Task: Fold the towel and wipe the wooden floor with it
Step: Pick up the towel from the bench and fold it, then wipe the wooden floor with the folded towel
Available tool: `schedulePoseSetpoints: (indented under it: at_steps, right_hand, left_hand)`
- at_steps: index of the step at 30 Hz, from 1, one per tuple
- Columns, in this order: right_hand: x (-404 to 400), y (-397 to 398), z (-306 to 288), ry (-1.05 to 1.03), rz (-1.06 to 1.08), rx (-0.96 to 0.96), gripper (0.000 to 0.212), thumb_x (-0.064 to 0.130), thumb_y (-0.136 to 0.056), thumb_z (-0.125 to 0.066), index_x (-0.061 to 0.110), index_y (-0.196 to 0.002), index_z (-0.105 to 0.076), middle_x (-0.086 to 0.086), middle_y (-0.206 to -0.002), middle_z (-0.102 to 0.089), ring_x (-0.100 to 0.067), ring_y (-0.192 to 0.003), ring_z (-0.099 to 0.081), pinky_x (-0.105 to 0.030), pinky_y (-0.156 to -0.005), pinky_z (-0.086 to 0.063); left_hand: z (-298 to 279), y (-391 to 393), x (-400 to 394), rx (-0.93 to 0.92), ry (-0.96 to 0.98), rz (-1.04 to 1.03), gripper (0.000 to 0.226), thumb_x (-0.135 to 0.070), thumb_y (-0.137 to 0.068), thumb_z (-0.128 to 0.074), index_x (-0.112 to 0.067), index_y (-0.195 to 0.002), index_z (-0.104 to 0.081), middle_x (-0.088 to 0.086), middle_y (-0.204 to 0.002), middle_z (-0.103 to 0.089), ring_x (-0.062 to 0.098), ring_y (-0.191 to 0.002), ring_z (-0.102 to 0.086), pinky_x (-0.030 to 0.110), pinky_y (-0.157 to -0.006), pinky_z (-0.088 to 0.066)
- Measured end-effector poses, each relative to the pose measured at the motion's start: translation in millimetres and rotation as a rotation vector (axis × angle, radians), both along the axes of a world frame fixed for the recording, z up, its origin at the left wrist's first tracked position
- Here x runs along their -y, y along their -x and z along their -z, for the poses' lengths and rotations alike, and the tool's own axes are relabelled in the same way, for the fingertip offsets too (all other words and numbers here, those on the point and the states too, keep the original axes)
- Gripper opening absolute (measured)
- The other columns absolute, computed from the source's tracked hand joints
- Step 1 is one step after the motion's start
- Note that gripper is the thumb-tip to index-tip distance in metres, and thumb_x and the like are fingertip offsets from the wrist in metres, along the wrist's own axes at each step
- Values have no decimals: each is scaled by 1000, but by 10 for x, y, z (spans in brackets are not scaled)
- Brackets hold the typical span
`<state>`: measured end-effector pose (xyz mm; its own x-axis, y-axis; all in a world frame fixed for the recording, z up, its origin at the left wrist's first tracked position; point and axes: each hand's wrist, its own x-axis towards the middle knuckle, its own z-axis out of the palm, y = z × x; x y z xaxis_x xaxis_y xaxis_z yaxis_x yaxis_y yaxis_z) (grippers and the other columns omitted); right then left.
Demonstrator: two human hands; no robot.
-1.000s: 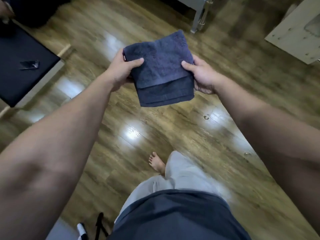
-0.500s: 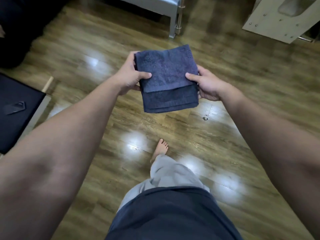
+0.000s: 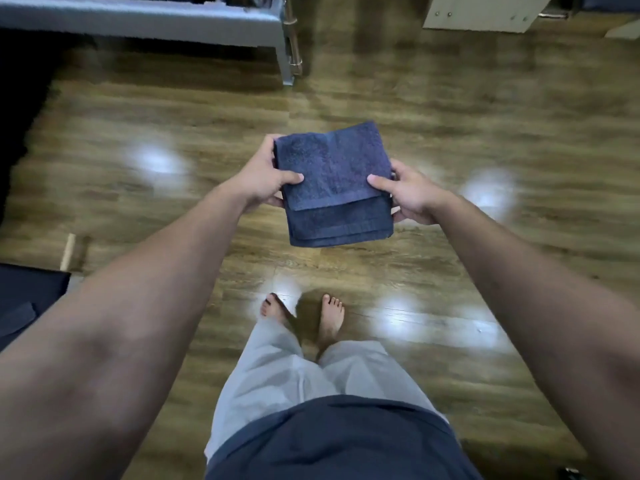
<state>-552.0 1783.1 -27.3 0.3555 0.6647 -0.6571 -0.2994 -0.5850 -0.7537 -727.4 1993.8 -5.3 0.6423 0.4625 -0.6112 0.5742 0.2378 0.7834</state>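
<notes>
Navy towel [image 3: 334, 183] folded into thick square, held in air above wooden floor [image 3: 450, 133], far of bare feet [image 3: 330, 318]. Left hand [image 3: 261, 178] pinching left edge (thumb on top), right hand [image 3: 410, 194] pinching right edge same way. Grey bench [image 3: 145, 20] far left.

Home — wooden floor [image 3: 450, 133], bare feet [image 3: 330, 318]

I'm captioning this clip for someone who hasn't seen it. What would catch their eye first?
First, the dark blue folded towel at the centre, held in the air between the left hand and the right hand, thumbs on top. Below it, two bare feet stand on the glossy wooden floor, which shows bright light reflections. A grey bench runs along the top left.
</notes>
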Motion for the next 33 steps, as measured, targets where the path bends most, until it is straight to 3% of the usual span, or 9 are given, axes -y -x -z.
schedulePoseSetpoints:
  at_steps: [5, 9, 13, 18, 23, 26, 28, 30, 33]
  right_hand:
    - [284, 7, 432, 132, 267, 56, 10, 31, -99, -61, 31, -108, -56, 2, -108, -64, -19, -77, -63, -40, -67, -51]
    - [466, 56, 802, 224, 407, -36, 7, 29, -99, -62, 28, -103, -56, 7, -99, -66, -17, -83, -63, -38, -60, -53]
    - [482, -41, 1127, 262, 511, -88, 11, 26, -100, -61, 24, -109, -56, 9, -98, -64, -18, -85, -65, -44, -59, -58]
    - [458, -285, 1806, 324, 607, -58, 23, 24, -101, -60, 18, -122, -55, 4, -103, -65, -24, -96, -66, -63, -76, -58]
    - [580, -486, 2992, 390, 653, -17, 19, 23, -100, -60, 18, -118, -56, -2, -103, -65, -31, -103, -66, -64, -82, -56]
    - [749, -479, 3867, 462, 723, -35, 17, 25, -99, -60, 17, -114, -55, -10, -110, -66, -34, -100, -66, -66, -73, -57]
    - [901, -423, 4482, 516, 753, -40, 17, 23, -98, -61, 14, -111, -56, -11, -112, -66, -35, -103, -66, -63, -82, -56]
    - [1068, -363, 5128, 583, 757, -38, 19, 20, -96, -62, 10, -110, -57, -13, -112, -67, -35, -104, -65, -58, -90, -54]
    - [1265, -261, 5780, 696, 759, -57, 18, 17, -91, -65, 8, -107, -61, -16, -106, -67, -32, -97, -64, -54, -86, -56]
  left_hand:
    - [470, -502, 154, -88, 9, 124, 53, 1, -89, -67, -26, -127, -41, -1, -130, -58, 30, -114, -62, 58, -68, -60]
    - [978, -778, 242, -185, 13, 277, 52, -2, -88, -69, -31, -122, -42, -5, -118, -60, 28, -105, -63, 65, -68, -58]
    - [1487, -1128, 208, -244, 52, 350, 53, 2, -89, -67, -28, -124, -41, 2, -124, -57, 32, -107, -60, 70, -71, -54]
    - [2314, -1645, 204, -223, 13, 460, 55, 2, -86, -70, -25, -126, -42, -8, -107, -57, 28, -107, -58, 50, -72, -59]
    - [3631, -2031, 339, -243, 19, 561, 60, 1, -87, -70, -33, -125, -40, -4, -110, -57, 27, -102, -60, 30, -51, -50]
    - [4529, -2195, 524, -255, 8, 628, 62, 1, -85, -72, -38, -121, -39, 4, -121, -57, 30, -111, -59, 42, -63, -57]
    - [5165, -2235, 721, -278, -2, 702, 64, -2, -85, -73, -42, -120, -38, 6, -126, -56, 32, -113, -57, 50, -73, -59]
    - [5806, -2263, 946, -337, -4, 767, 63, -4, -86, -72, -44, -120, -38, 6, -125, -54, 32, -108, -57, 43, -57, -57]
    - [6429, -2291, 1204, -457, 19, 867, 61, -9, -89, -70, -41, -129, -37, 6, -123, -50, 31, -94, -57, 32, -42, -50]
